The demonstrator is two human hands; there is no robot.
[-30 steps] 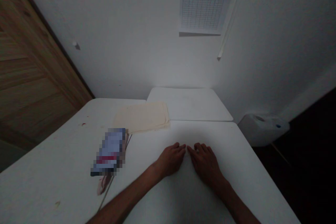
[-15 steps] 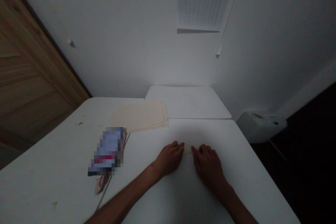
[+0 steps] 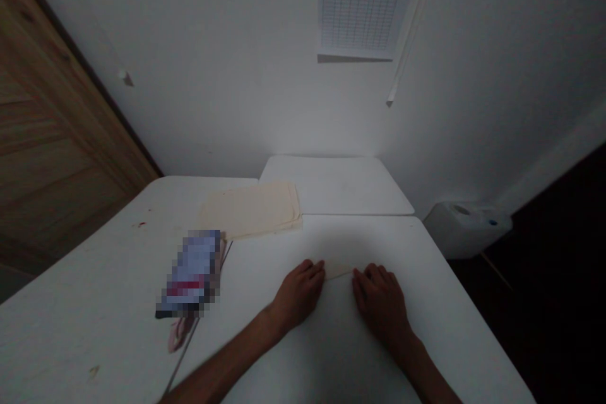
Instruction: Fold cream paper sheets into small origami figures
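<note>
A small, thin, pale cream sheet point(image 3: 338, 268) lies on the white table between my hands, partly covered by them. It looks like the same material as the stack of cream sheets point(image 3: 253, 208) further back, but I cannot make out what it is. My left hand point(image 3: 302, 290) is closed, its fingertips pressed on the sheet's left end. My right hand point(image 3: 381, 297) is closed too, fingers curled, with thumb and index finger at the right end. Both hands rest low against the tabletop.
A pixelated bluish item point(image 3: 192, 274) with a pink strap lies left, across the seam between tables. A white table panel point(image 3: 338, 186) stands against the wall. A printed chart point(image 3: 364, 12) hangs above. A white plastic container point(image 3: 468, 230) is beyond the right edge.
My hands have moved apart slightly, the left one leftward and the right one a little to the right. More of the small cream sheet shows between them. The view has shifted slightly.
</note>
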